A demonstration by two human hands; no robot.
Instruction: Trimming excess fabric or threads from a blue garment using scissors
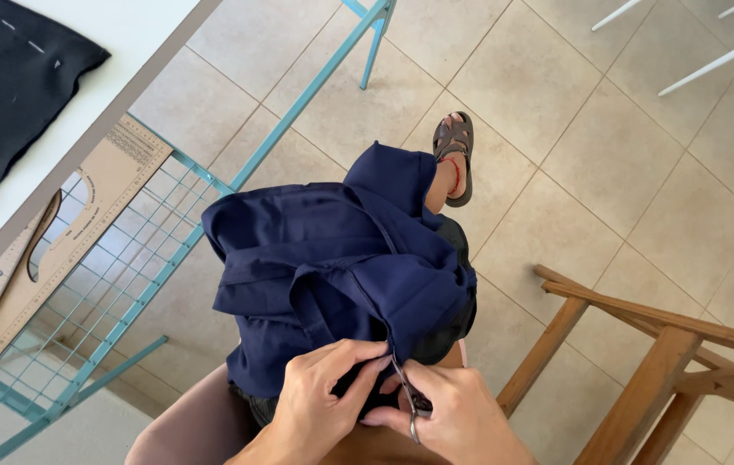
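Observation:
A dark navy garment [332, 267] lies bunched on my lap, draped over my knee. My left hand [320, 400] pinches the near edge of the fabric between thumb and fingers. My right hand [457, 418] holds a small metal tool [406, 392], thin like snips or a seam ripper, its tip against the fabric's edge right beside my left fingertips. Both hands touch the cloth at the bottom of the view.
A white table [139, 43] with black fabric [5, 77] sits at upper left. Below it, a teal wire shelf [117, 284] carries wooden pattern rulers [83, 224]. A wooden chair frame [668, 344] stands at right. My sandalled foot [456, 155] rests on the tiled floor.

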